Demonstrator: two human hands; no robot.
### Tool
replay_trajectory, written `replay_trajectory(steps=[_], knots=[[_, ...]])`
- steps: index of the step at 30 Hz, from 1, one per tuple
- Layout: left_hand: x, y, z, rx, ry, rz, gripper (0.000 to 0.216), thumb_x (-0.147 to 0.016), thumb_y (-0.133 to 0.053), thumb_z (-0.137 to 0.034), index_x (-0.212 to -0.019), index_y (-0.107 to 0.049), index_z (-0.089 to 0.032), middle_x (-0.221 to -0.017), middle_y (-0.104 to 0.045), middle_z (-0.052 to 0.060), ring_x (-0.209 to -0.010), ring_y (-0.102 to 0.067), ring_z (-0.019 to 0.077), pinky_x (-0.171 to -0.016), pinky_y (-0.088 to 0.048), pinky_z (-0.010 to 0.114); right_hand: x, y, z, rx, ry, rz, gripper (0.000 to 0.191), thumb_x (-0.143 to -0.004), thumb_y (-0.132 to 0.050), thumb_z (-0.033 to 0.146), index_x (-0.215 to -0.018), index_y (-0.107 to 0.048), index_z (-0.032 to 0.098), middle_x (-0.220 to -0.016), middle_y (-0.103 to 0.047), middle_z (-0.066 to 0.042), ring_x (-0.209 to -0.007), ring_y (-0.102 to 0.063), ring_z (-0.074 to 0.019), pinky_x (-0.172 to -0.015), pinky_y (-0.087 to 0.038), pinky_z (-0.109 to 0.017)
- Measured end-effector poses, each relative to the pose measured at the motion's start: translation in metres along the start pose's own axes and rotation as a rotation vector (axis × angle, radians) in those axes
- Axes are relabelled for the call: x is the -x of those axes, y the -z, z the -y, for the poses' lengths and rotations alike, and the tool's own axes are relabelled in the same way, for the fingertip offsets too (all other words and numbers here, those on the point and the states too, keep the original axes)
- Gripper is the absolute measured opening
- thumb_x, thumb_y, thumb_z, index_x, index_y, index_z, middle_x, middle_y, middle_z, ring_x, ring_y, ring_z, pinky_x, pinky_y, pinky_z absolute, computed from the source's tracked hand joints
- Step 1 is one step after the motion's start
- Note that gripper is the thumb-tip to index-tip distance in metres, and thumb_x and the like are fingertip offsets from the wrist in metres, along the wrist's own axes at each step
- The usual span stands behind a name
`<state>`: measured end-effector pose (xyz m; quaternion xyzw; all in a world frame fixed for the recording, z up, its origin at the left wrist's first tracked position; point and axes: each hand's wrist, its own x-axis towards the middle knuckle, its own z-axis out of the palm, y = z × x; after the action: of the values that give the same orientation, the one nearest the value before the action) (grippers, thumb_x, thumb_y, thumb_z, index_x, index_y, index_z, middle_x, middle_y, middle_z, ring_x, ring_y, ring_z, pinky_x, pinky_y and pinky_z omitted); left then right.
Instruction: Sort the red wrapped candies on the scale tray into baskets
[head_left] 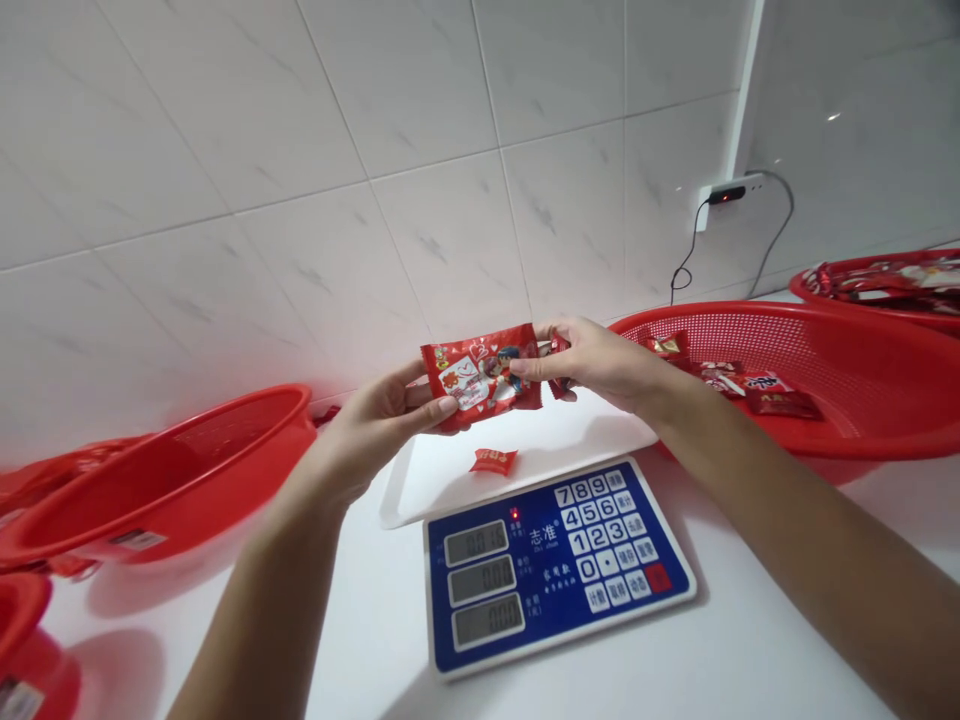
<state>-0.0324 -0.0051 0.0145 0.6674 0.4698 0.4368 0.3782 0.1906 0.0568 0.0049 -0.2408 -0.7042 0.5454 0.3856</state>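
Observation:
Between my two hands, above the scale, is a red candy packet (484, 375) with cartoon figures and hearts printed on it. My left hand (397, 410) pinches its left end, thumb in front. At the right end, my right hand (574, 360) grips it with the thumb across the front. Tucked in the right fingers is another small red wrapped piece (558, 366), partly hidden. Below, a small red wrapped candy (493, 461) lies on the white weighing tray (409, 492). The blue scale panel (559, 565) faces me, its top display reading about 0.016.
On the right, a red mesh basket (885, 380) holds several wrapped candies (772, 392). Behind it stands another filled red basket (885, 282). Red basins (247, 440) line the left side. A tiled wall (420, 230) rises behind, with a power strip (731, 192) and cables.

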Motion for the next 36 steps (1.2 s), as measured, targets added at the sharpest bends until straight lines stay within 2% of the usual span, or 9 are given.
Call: replay_trajectory(steps=[5,10,12,14,17,20,23,30,36], knots=[[-0.003,0.003,0.006,-0.036,0.000,-0.060,0.055,-0.061,-0.090,-0.042,-0.108,-0.073,-0.019,-0.090,-0.080,0.009,-0.082,-0.074,0.0249,-0.070,-0.060,0.030,-0.001,0.009,-0.006,0.029,-0.025,0.017,0.026,-0.077,-0.080,0.024,-0.099,-0.073,0.011,-0.076,-0.069,-0.007,-0.059,-0.053,-0.0096,-0.047,-0.038,-0.021],[-0.003,0.009,0.011,-0.124,-0.099,-0.304,0.031,-0.060,-0.089,-0.037,-0.080,-0.072,-0.020,-0.079,-0.077,0.005,-0.083,-0.073,0.0235,-0.074,-0.057,0.030,-0.005,0.016,-0.016,-0.051,-0.104,0.012,0.036,-0.069,-0.087,0.040,-0.087,-0.074,0.012,-0.095,-0.072,-0.012,-0.069,-0.057,-0.0110,-0.056,-0.045,-0.021],[-0.002,0.010,0.012,-0.174,-0.154,-0.348,0.024,-0.064,-0.085,-0.037,-0.075,-0.071,-0.020,-0.085,-0.077,0.006,-0.089,-0.072,0.0254,-0.077,-0.058,0.033,-0.006,0.013,-0.020,-0.113,-0.138,0.070,0.036,-0.072,-0.084,0.044,-0.077,-0.071,0.011,-0.095,-0.072,-0.014,-0.072,-0.058,-0.0116,-0.058,-0.046,-0.021],[-0.002,0.008,0.012,-0.269,-0.207,-0.279,0.018,-0.071,-0.079,-0.037,-0.074,-0.071,-0.021,-0.103,-0.076,0.009,-0.101,-0.070,0.0277,-0.084,-0.058,0.037,-0.008,0.008,-0.023,-0.166,-0.150,0.103,0.030,-0.073,-0.084,0.037,-0.079,-0.072,0.011,-0.086,-0.070,-0.010,-0.065,-0.055,-0.0095,-0.056,-0.045,-0.021],[-0.002,0.004,0.012,-0.405,-0.220,-0.134,0.021,-0.076,-0.074,-0.041,-0.085,-0.073,-0.022,-0.123,-0.070,0.011,-0.115,-0.064,0.0309,-0.090,-0.057,0.042,-0.010,0.002,-0.024,-0.114,-0.134,-0.064,0.033,-0.071,-0.082,0.014,-0.102,-0.072,0.010,-0.067,-0.062,-0.001,-0.054,-0.049,-0.0072,-0.050,-0.040,-0.021],[-0.004,0.000,0.013,-0.270,-0.102,-0.140,0.042,-0.077,-0.073,-0.053,-0.104,-0.072,-0.021,-0.112,-0.074,0.013,-0.107,-0.069,0.0309,-0.085,-0.060,0.042,-0.011,0.001,-0.023,0.005,-0.099,-0.220,0.034,-0.073,-0.077,0.006,-0.106,-0.071,0.008,-0.061,-0.059,0.001,-0.051,-0.048,-0.0075,-0.048,-0.039,-0.022],[-0.006,-0.005,0.016,-0.118,0.014,-0.077,0.052,-0.071,-0.078,-0.058,-0.101,-0.073,-0.017,-0.098,-0.077,0.014,-0.091,-0.074,0.0294,-0.079,-0.062,0.041,-0.010,0.002,-0.018,0.011,-0.066,-0.241,0.023,-0.075,-0.075,0.005,-0.097,-0.071,0.009,-0.061,-0.061,0.000,-0.050,-0.049,-0.0075,-0.048,-0.039,-0.022],[-0.007,-0.011,0.017,-0.078,-0.012,-0.111,0.051,-0.059,-0.089,-0.051,-0.093,-0.074,-0.015,-0.090,-0.078,0.011,-0.084,-0.075,0.0268,-0.075,-0.063,0.037,-0.005,-0.006,-0.009,0.012,-0.047,-0.301,0.012,-0.076,-0.075,0.004,-0.079,-0.068,0.013,-0.063,-0.061,0.000,-0.053,-0.051,-0.0086,-0.048,-0.040,-0.022],[-0.009,-0.014,0.022,-0.072,-0.006,-0.198,0.045,-0.063,-0.086,-0.046,-0.091,-0.071,-0.015,-0.088,-0.078,0.010,-0.083,-0.074,0.0258,-0.078,-0.062,0.037,-0.007,0.002,-0.016,-0.062,0.004,-0.295,0.012,-0.080,-0.075,0.009,-0.089,-0.067,0.013,-0.074,-0.066,-0.003,-0.061,-0.056,-0.0088,-0.050,-0.042,-0.019]])
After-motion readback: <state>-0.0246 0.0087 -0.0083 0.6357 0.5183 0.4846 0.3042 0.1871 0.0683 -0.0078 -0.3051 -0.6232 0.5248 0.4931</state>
